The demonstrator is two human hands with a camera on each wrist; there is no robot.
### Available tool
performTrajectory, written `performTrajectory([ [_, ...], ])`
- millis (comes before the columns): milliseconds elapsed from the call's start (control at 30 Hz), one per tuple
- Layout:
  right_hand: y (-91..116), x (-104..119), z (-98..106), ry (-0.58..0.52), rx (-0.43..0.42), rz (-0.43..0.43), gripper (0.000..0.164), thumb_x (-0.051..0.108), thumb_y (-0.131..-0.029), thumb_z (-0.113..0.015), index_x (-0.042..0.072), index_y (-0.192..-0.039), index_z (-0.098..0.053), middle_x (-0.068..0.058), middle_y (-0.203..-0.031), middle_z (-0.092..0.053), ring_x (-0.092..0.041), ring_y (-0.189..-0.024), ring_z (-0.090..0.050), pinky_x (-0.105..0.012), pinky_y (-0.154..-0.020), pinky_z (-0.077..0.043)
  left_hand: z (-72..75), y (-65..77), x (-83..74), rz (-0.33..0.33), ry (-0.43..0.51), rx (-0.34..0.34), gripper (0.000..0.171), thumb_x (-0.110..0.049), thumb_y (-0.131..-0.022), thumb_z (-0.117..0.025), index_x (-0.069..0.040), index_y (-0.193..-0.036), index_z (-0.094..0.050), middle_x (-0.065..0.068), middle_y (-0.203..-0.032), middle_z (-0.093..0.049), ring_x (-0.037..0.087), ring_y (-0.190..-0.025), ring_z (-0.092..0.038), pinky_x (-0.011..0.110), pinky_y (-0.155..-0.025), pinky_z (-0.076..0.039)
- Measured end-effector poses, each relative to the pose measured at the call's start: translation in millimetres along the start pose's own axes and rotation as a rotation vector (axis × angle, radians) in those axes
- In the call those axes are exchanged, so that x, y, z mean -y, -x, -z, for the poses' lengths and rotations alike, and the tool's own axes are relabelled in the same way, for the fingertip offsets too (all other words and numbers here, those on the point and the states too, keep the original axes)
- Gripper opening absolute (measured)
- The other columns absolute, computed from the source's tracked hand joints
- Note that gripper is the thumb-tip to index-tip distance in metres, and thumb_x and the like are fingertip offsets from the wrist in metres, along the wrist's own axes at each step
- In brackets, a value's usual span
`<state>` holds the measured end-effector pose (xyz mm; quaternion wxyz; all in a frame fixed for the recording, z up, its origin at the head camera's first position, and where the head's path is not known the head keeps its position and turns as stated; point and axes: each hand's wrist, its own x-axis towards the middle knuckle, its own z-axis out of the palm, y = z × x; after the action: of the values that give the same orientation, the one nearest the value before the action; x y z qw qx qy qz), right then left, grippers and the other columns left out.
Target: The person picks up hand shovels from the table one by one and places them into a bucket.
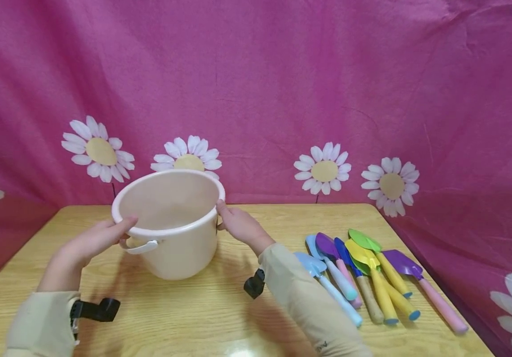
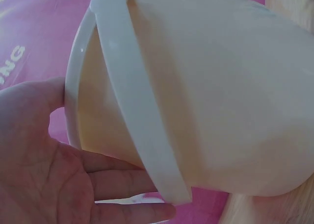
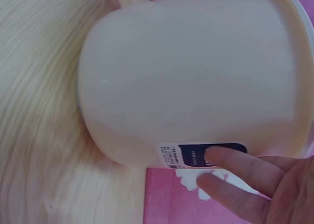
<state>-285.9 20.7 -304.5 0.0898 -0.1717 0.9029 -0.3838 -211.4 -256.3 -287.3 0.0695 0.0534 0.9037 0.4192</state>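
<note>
A cream plastic bucket [image 1: 180, 255] is on the left part of the table, its round mouth facing up. My left hand [image 1: 95, 241] grips the rim on the left side, thumb over the edge. The fingers of that hand lie outside, under the rim, behind the white handle [image 2: 135, 96] in the left wrist view. My right hand [image 1: 243, 226] holds the rim on the right, thumb on top. Its fingers touch the outer wall over a dark label [image 3: 184, 155] in the right wrist view. Whether the bucket's base touches the table I cannot tell.
On the right of the wooden table [image 1: 193, 317] lie several toy trowels, among them a purple one with a pink handle [image 1: 441, 302], a yellow one [image 1: 378, 285] and a light blue one [image 1: 334, 292]. A pink flowered cloth [image 1: 256, 99] hangs behind.
</note>
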Motion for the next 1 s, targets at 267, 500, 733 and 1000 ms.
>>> performTrajectory([
  [267, 15.1, -8.9, 16.1, 0.048, 0.009, -0.016, 0.062, 0.052, -0.095, -0.014, 0.012, -0.125, -0.052, -0.003, -0.088, -0.068, -0.022, -0.089, -0.059, -0.039, -0.084, -0.040, -15.4, 8.1, -12.6, -0.028, -0.042, 0.021, 0.057, -0.043, -0.095, -0.029, 0.007, -0.108, -0.053, 0.014, -0.094, -0.055, 0.034, -0.099, -0.046, 0.054, -0.082, -0.035],
  [500, 36.6, -15.9, 26.8, 0.189, -0.034, -0.022, 0.055, 0.049, -0.095, -0.020, 0.015, -0.122, -0.055, 0.000, -0.089, -0.065, -0.020, -0.097, -0.057, -0.044, -0.090, -0.035, -31.7, 16.0, -24.0, -0.036, -0.058, 0.029, 0.058, -0.042, -0.095, -0.029, 0.008, -0.116, -0.050, 0.021, -0.102, -0.056, 0.034, -0.097, -0.050, 0.053, -0.081, -0.037],
  [733, 60.7, -16.4, 40.1, 0.368, -0.090, 0.017, 0.048, 0.044, -0.096, -0.023, 0.020, -0.107, -0.062, 0.005, -0.088, -0.061, -0.018, -0.098, -0.054, -0.050, -0.092, -0.028, -46.2, 19.1, -32.8, -0.075, -0.002, 0.041, 0.056, -0.040, -0.096, -0.031, 0.008, -0.117, -0.051, 0.020, -0.108, -0.056, 0.033, -0.100, -0.050, 0.054, -0.083, -0.036],
  [1000, 74.7, -39.5, 41.1, 0.351, -0.112, -0.032, 0.055, 0.052, -0.094, -0.019, 0.021, -0.131, -0.047, 0.000, -0.128, -0.050, -0.022, -0.119, -0.042, -0.043, -0.097, -0.031, -52.9, 20.9, -37.1, -0.077, 0.000, 0.045, 0.058, -0.042, -0.096, -0.030, 0.007, -0.120, -0.048, 0.019, -0.109, -0.056, 0.034, -0.103, -0.049, 0.056, -0.085, -0.034],
])
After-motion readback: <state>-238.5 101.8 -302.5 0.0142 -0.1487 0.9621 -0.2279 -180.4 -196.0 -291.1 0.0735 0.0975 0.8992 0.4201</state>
